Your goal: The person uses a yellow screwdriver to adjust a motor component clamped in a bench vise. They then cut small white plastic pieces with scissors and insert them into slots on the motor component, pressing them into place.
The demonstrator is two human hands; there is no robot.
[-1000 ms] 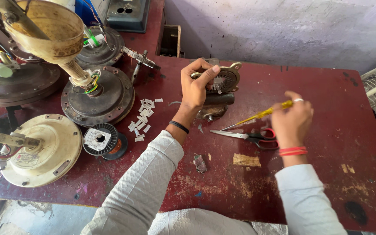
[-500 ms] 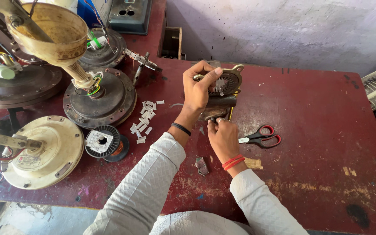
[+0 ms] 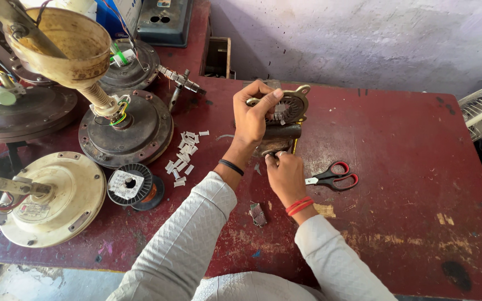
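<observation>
Red table [image 3: 397,139] packed, ceiling fan motors on left side. Small motor stator [image 3: 285,120] stands on edge mid-table. Left hand [image 3: 252,114] wrapped over its top, thumb on slotted face. Right hand [image 3: 284,174] closed at its base; pinched thing hidden, can't tell. Scissors [image 3: 333,178] lie just beside right hand. Risk: stator tips if top grip loosens; slip could nick windings.

The left hand [image 3: 255,114] is raised, fingers curled over the top of the motor [image 3: 287,117]. The right hand [image 3: 285,173] sits just below the motor, fingers closed against its underside.
</observation>
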